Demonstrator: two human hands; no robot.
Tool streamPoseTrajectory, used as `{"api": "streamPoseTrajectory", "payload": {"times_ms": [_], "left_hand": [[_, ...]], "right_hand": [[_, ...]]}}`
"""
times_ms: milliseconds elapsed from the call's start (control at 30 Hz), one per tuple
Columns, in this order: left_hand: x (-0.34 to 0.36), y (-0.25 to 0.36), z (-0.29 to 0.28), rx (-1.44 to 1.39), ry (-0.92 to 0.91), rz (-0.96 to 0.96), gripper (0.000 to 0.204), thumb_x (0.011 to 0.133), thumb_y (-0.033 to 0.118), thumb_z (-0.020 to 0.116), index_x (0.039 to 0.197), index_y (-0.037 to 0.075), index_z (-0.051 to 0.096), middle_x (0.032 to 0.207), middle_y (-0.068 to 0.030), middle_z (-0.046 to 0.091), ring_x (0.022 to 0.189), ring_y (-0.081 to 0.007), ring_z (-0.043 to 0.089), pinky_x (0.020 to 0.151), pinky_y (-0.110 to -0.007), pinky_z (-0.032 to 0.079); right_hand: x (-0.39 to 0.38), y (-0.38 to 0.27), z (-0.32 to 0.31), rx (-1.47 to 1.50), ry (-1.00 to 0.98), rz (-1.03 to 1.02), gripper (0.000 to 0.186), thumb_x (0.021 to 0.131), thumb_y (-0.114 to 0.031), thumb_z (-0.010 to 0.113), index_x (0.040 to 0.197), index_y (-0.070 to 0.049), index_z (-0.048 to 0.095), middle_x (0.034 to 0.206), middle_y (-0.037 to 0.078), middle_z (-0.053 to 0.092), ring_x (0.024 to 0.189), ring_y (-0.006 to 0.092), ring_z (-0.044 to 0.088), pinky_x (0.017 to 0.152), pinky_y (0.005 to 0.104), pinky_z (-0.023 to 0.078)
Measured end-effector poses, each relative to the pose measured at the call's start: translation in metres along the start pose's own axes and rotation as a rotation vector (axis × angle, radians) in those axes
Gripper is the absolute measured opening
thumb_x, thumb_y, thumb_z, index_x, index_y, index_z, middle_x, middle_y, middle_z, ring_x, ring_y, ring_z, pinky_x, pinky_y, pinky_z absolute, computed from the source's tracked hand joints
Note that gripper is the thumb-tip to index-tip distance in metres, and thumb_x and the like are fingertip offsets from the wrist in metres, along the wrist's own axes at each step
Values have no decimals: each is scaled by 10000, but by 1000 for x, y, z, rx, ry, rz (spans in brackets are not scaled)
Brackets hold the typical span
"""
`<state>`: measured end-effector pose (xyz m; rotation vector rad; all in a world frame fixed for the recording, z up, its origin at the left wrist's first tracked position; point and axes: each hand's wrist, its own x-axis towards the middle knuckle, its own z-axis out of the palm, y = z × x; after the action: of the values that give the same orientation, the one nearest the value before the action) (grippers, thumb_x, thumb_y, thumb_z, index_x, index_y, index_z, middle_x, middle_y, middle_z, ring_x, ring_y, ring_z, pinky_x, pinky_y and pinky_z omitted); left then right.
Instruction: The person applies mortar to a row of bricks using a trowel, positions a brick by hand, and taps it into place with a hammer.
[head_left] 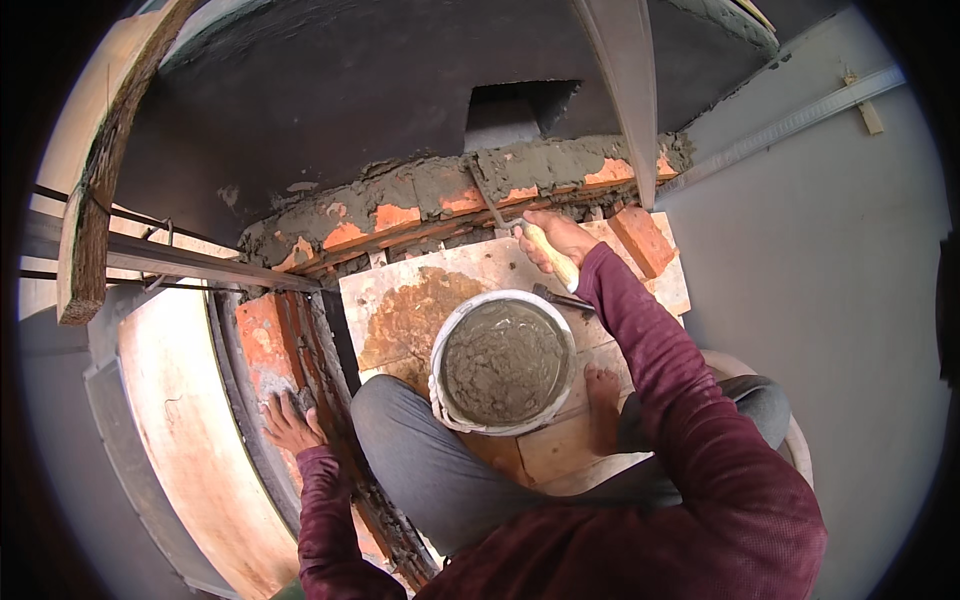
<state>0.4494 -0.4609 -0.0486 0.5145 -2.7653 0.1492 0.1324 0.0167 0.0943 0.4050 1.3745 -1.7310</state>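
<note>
My right hand (562, 240) is wrapped round the pale handle of a trowel (550, 262). Its thin blade reaches up and left, against a course of orange bricks (397, 216) smeared with wet grey mortar (430, 183). On the left, my left hand (290, 425) rests with fingers spread on a brick ledge (262, 345); a grey smear lies by its fingertips. Between my knees stands a white bucket (437, 385) holding grey mortar (503, 362). Right of the bucket, a hammer-like tool (562, 298) lies partly under my right sleeve.
Wooden boards (385, 290) form the platform under the bucket and my bare foot (603, 400). A loose brick (642, 242) sits at its right edge. A metal straightedge (622, 70) slants down to the bricks. At upper left hang a rough timber (95, 200) and metal bars (180, 250).
</note>
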Motion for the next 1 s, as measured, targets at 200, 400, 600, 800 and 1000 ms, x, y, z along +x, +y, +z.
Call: {"api": "streamPoseTrajectory", "payload": {"times_ms": [200,400,600,800,1000], "left_hand": [[-2,-5,-2,10,-38,-2,611,942,573,374,1399,172,429,1497,-80,354,1410,-314,258,1107,-610,121],[5,7,-4,-11,-13,16,600,954,568,345,1398,174,429,1482,-86,374,1401,-319,274,1106,-608,128],[7,6,-1,-23,2,13,604,952,573,347,1403,178,420,1483,-80,375,1400,-312,279,1105,-602,138],[5,7,1,-44,12,16,568,952,534,380,1396,183,433,1480,-75,379,1398,-311,281,1104,-610,127],[-4,-7,1,-23,-8,-24,552,958,543,359,1378,199,461,1477,-77,379,1390,-309,286,1105,-609,126]], "right_hand": [[11,25,33,-131,357,-106,306,1012,-314,325,910,-64,469,630,29,479,428,129,455,355,307,443],[75,34,68,-281,344,-117,264,964,-293,377,902,-50,461,636,49,483,416,167,484,346,362,461],[89,10,31,-1920,150,-389,362,935,-216,404,1102,21,622,1048,251,653,974,385,643,913,446,487],[22,0,-59,-1624,650,-237,417,979,-311,360,1030,46,568,891,269,662,808,405,669,754,502,535],[42,17,46,-164,336,88,312,1020,-319,328,938,-47,456,610,26,465,401,147,452,363,346,491]]}}
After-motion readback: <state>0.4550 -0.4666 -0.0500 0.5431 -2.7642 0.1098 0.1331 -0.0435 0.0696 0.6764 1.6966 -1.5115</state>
